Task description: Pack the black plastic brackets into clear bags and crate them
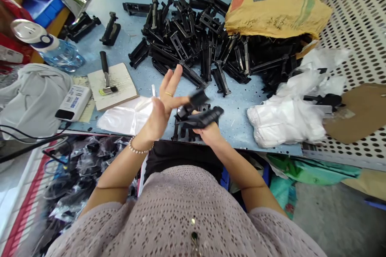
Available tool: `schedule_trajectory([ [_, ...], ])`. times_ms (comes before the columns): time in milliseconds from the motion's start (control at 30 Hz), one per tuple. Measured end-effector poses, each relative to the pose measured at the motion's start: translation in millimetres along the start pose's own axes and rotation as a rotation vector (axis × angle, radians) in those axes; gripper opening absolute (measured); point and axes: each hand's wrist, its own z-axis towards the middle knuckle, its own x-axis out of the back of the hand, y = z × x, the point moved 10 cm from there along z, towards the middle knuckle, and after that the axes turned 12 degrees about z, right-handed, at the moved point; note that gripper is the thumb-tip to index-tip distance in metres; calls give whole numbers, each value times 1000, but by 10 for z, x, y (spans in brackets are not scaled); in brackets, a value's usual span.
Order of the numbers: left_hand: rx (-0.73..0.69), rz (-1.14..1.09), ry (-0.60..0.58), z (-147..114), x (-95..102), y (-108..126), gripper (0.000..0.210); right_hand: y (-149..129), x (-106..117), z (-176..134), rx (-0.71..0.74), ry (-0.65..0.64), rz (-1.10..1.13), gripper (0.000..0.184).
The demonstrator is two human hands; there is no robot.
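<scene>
My right hand (210, 133) grips a black plastic part (201, 119), blurred by motion, just above the table's front edge. The fingers of my left hand (167, 102) are spread, and its forefinger points toward the held part; whether it touches is unclear. More black plastic parts (177, 131) lie beneath my hands, partly covered by them. Beyond my fingertips spreads a large heap of long black plastic parts (183, 36). A clear plastic bag (128, 116) lies flat beside my left wrist.
A yellow sack (277, 4) opens onto the heap at the right. White plastic bags (285, 118) lie near the perforated panel (362, 20). At left are a brush (105, 70) on a board (125, 82), a white box (76, 100) and a water bottle (62, 54). Bagged parts (87, 168) sit below.
</scene>
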Motion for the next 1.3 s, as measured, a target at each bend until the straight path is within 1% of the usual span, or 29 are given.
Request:
schedule_trajectory([
  [67, -153, 60, -83, -222, -226, 146, 76, -60, 71, 126, 25, 55, 19, 50],
  [100, -223, 71, -86, -357, -373, 179, 73, -112, 58, 168, 56, 71, 32, 48],
  [133, -266, 57, -36, -482, -496, 170, 67, -151, 14, 197, 87, 82, 63, 46],
  [167, -279, 15, 86, -590, -556, 119, 61, -170, -45, 215, 116, 98, 114, 44],
  [233, -222, -80, 392, -775, -580, -98, 49, -140, -152, 236, 171, 159, 251, 44],
  [267, -193, -102, 489, -833, -602, -206, 44, -90, -196, 251, 183, 186, 304, 45],
  [300, -176, -105, 529, -848, -634, -290, 39, -25, -235, 273, 179, 201, 328, 46],
  [333, -170, -97, 513, -822, -672, -350, 37, 42, -258, 300, 166, 210, 331, 48],
  [367, -170, -82, 466, -778, -702, -393, 36, 110, -268, 331, 142, 213, 327, 50],
  [433, -168, -50, 379, -722, -689, -453, 38, 223, -265, 390, 80, 194, 332, 54],
  [467, -156, -32, 378, -742, -626, -479, 39, 255, -257, 411, 58, 179, 346, 55],
  [500, -141, -6, 408, -803, -528, -494, 39, 269, -253, 427, 45, 159, 361, 56],
  [567, -127, 63, 454, -1021, -342, -478, 33, 259, -246, 444, 49, 123, 387, 57],
  [600, -115, 105, 424, -1146, -303, -470, 27, 248, -240, 451, 59, 111, 396, 57],
  [633, -93, 150, 340, -1266, -323, -480, 20, 240, -236, 460, 71, 100, 406, 58],
  [667, -51, 198, 202, -1378, -416, -525, 15, 237, -234, 475, 84, 87, 421, 58],
  [700, 18, 241, 32, -1495, -563, -618, 16, 239, -234, 494, 99, 74, 438, 58],
  [733, 104, 268, -137, -1621, -735, -741, 23, 243, -234, 518, 114, 61, 457, 58],
  [800, 292, 248, -393, -1847, -1069, -994, 53, 255, -225, 573, 144, 48, 491, 58],
  [833, 382, 209, -472, -1921, -1216, -1095, 68, 255, -213, 596, 158, 53, 500, 58],
  [867, 461, 168, -516, -1961, -1335, -1171, 75, 244, -195, 612, 169, 62, 503, 57],
  [933, 561, 100, -546, -1964, -1477, -1233, 68, 166, -147, 598, 185, 83, 481, 57],
  [967, 578, 75, -547, -1940, -1493, -1217, 61, 89, -113, 560, 197, 91, 451, 57],
  [1000, 571, 54, -543, -1903, -1470, -1169, 55, -14, -72, 495, 215, 97, 406, 57],
  [1067, 518, 37, -504, -1800, -1307, -1021, 50, -266, 14, 287, 272, 100, 257, 55],
  [1133, 482, 94, -413, -1677, -1015, -891, 56, -493, 47, 8, 333, 66, 15, 49],
  [1167, 463, 140, -355, -1607, -856, -830, 63, -552, 30, -132, 350, 32, -141, 43],
  [1233, 398, 227, -233, -1458, -580, -698, 77, -544, -25, -368, 374, -40, -454, 28],
  [1300, 283, 266, -160, -1326, -441, -549, 82, -456, -46, -513, 424, -66, -652, 23],
])
